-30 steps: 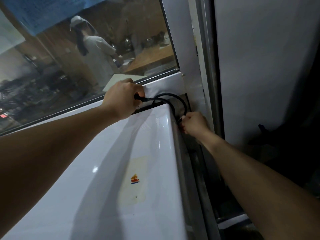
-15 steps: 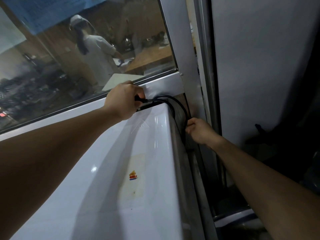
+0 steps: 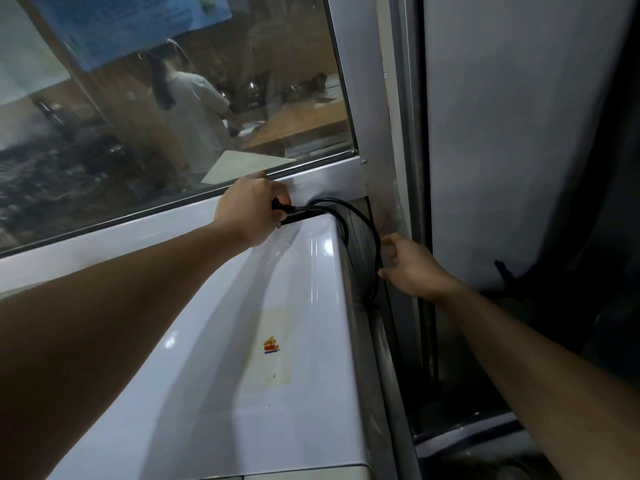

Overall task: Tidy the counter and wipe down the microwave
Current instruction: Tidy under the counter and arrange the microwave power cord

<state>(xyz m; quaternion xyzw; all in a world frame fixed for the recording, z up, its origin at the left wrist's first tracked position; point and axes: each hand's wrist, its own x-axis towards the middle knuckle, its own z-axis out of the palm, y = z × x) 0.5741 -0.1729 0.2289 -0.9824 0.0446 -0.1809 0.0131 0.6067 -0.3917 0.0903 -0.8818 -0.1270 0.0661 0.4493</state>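
Observation:
I look down on the white top of the microwave [image 3: 214,358], which carries a yellowed sticker with a small red and yellow logo. At its back right corner my left hand [image 3: 247,211] grips the black plug end of the power cord. The black cord [image 3: 367,226] loops from that hand over the corner and drops down the microwave's right side. My right hand [image 3: 410,268] is beside that side, thumb and fingers curled around the hanging cord. The cord's lower run is lost in the dark gap.
A window [image 3: 173,116] with a metal frame [image 3: 363,98] runs right behind the microwave; a person in white stands beyond the glass. A grey wall panel [image 3: 519,133] closes the right side, leaving a narrow dark gap beside the microwave.
My right hand has slid down and outward along the cord, away from the microwave's back corner. The cord loop is drawn longer down the side. My left hand stays at the plug.

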